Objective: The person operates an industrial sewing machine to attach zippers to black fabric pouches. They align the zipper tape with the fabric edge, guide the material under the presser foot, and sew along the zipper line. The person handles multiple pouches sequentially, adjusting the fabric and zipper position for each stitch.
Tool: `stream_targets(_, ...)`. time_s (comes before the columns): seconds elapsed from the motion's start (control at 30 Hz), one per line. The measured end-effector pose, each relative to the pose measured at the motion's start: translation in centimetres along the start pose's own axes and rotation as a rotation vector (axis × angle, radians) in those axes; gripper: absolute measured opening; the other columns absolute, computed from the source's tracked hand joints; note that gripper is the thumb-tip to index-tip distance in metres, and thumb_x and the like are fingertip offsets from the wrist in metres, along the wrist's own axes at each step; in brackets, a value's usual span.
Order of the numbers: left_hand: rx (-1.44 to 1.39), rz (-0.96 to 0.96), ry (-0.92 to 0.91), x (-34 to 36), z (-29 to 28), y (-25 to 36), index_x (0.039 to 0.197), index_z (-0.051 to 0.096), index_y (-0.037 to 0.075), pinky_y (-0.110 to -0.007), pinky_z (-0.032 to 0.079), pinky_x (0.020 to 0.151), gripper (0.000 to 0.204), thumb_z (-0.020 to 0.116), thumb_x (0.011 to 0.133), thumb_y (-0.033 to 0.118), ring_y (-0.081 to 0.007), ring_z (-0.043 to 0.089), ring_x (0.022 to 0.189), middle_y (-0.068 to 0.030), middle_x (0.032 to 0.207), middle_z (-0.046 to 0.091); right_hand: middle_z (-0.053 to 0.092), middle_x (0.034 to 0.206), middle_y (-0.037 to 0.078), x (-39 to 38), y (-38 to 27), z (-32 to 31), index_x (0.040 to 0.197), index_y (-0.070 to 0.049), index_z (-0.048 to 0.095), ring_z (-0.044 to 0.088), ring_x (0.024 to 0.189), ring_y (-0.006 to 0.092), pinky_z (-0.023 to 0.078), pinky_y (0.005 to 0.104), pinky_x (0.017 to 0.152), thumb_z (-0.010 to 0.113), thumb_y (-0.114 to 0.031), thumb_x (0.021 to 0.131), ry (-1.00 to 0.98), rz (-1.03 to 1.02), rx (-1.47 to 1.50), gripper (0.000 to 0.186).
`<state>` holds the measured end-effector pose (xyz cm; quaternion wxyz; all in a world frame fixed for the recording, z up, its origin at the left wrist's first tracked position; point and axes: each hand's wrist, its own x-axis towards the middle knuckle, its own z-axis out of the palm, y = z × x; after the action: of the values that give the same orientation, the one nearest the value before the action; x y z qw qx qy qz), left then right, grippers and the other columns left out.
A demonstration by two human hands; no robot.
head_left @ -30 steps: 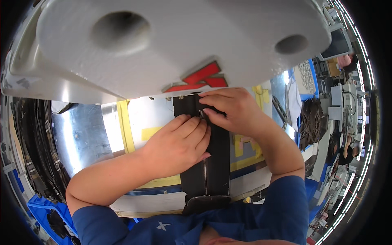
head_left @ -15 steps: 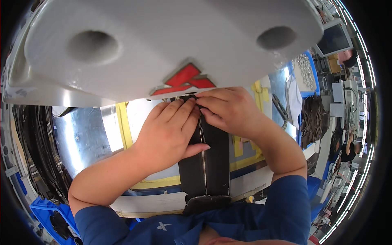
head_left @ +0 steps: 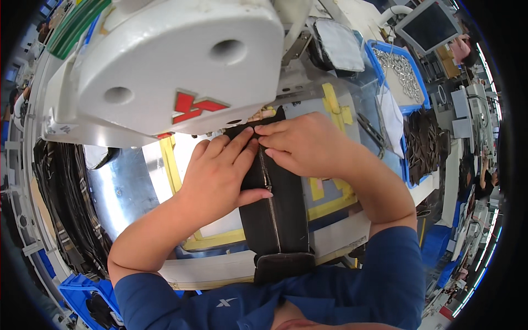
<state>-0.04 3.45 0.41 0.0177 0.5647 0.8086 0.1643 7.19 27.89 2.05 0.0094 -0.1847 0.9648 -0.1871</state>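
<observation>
A metal zipper already lies lengthwise along the black panel, whose far end sits just on the near side of the white sewing machine head. Work at that end looks unfinished; whether any stitching is complete cannot be told. The left hand lies open, fingers flat on the panel's far left, thumb by the zipper. The right hand is half-curled, fingertips touching the far end; any pinch is unclear.

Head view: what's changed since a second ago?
The left hand moved away from the body along the black zippered piece, up to the right hand. The view shifted, putting the white machine head further left. The right hand stayed at the piece's far end.
</observation>
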Motion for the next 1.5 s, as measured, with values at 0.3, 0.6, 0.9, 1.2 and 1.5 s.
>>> stream_targets(0.3,0.106,-0.067,-0.007,-0.4,-0.8,-0.4,0.133,0.069,-0.001,-0.042,0.047,0.096,0.096,0.082,0.072,0.072,-0.0291,0.061,0.114,-0.0126,0.146,0.065,0.078,0.13,0.008,2.1,-0.9,0.1,0.109,-0.005,0.081,0.076,0.103,0.0332,0.062,0.0457,0.087,0.067,-0.019,0.095,0.008,0.035,0.134,0.025)
stream_targets(0.6,0.089,-0.104,-0.019,-0.6,-1.1,-0.6,0.13,0.069,-0.001,-0.04,0.048,0.092,0.098,0.082,0.068,0.074,-0.0273,0.063,0.109,-0.0126,0.139,0.066,0.078,0.128,0.009,3.0,-1.4,0.3,0.109,-0.004,0.08,0.076,0.099,0.0329,0.062,0.0446,0.085,0.068,-0.02,0.093,-0.006,0.038,0.094,0.025)
stream_targets(0.9,0.065,-0.142,-0.083,-0.3,-1.9,-0.5,0.119,0.071,-0.001,-0.039,0.048,0.087,0.089,0.083,0.069,0.071,-0.0263,0.066,0.103,-0.0126,0.125,0.068,0.078,0.127,0.009,3.2,-1.8,1.5,0.114,-0.006,0.079,0.078,0.102,0.0284,0.063,0.0423,0.084,0.07,-0.021,0.093,0.041,-0.001,0.048,0.028)
stream_targets(1.2,-0.004,-0.116,-0.027,-0.4,-1.3,-0.9,0.126,0.07,-0.004,-0.042,0.051,0.095,0.094,0.083,0.071,0.071,-0.031,0.068,0.112,-0.0173,0.132,0.069,0.08,0.12,0.006,3.0,-1.7,1.2,0.113,-0.006,0.079,0.078,0.096,0.0239,0.063,0.0389,0.076,0.07,-0.017,0.092,0.075,-0.009,-0.015,0.026)
stream_targets(1.5,0.034,-0.141,-0.098,-0.3,-1.8,-0.5,0.125,0.07,-0.005,-0.043,0.052,0.096,0.093,0.083,0.072,0.07,-0.0329,0.068,0.117,-0.0189,0.136,0.068,0.079,0.122,0.005,2.8,-1.8,2.1,0.113,-0.006,0.078,0.078,0.092,0.0233,0.063,0.0377,0.07,0.071,-0.018,0.091,0.111,-0.04,-0.031,0.025)
